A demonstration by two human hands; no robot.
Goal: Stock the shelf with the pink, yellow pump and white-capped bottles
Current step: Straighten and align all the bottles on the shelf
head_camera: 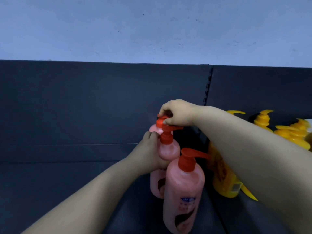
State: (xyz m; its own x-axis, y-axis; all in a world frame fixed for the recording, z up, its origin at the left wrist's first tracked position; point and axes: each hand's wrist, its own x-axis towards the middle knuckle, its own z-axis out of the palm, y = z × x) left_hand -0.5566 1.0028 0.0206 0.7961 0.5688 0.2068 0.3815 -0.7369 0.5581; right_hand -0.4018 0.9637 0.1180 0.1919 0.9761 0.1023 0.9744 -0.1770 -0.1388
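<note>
Three pink bottles with red pumps stand in a row on the dark shelf (70,179). The nearest pink bottle (183,196) stands free at the front. My left hand (150,152) grips the shoulder of the middle pink bottle (169,149). My right hand (175,114) pinches the red pump head of the rear pink bottle (156,130), which is mostly hidden behind the others. Yellow pump bottles (224,181) stand to the right, partly behind my right forearm. A white cap (309,123) shows at the right edge.
The shelf's dark back panel (101,102) rises behind the bottles, with a slotted upright (208,85) dividing two bays. Above it is a pale wall (152,27). More yellow pumps (293,132) crowd the right bay. The shelf surface to the left of the pink bottles is bare.
</note>
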